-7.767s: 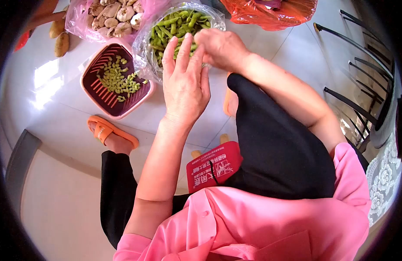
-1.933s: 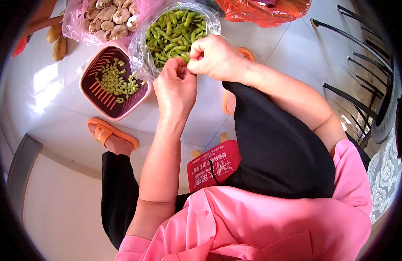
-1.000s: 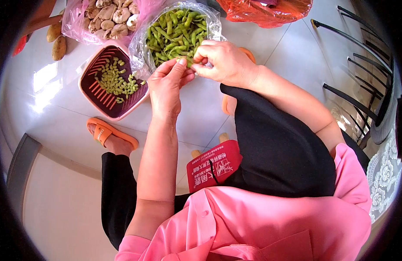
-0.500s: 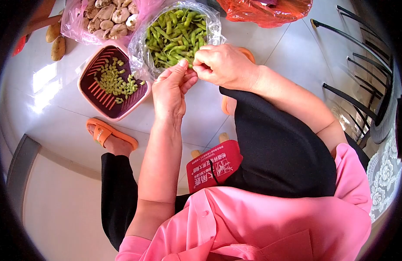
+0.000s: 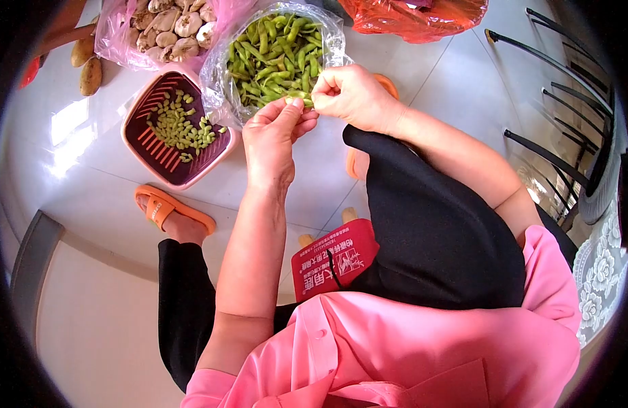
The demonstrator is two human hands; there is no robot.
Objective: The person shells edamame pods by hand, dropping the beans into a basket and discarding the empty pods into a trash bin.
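My left hand (image 5: 273, 136) and my right hand (image 5: 358, 98) meet at the near edge of a clear plastic bag (image 5: 215, 71) of green soybean pods (image 5: 276, 51). Between my fingertips is a soybean pod (image 5: 307, 103), mostly covered by the fingers. My left thumb and fingers pinch one end, and the right fingers are curled on the other. To the left stands a pink-rimmed basket (image 5: 133, 146) with a dark slotted inside, where shelled soybeans (image 5: 181, 126) lie in a loose heap.
A pink bag (image 5: 113, 41) of garlic bulbs (image 5: 167, 30) lies behind the basket, with potatoes (image 5: 91, 75) to its left. At the back is a red bag (image 5: 412, 20). Black metal chair legs (image 5: 552, 153) stand on the right. An orange slipper (image 5: 174, 209) is below the basket.
Both hands have shifted slightly; the left moved a little right. My right fingers have changed their grip, and green of the pod now shows between the fingertips.
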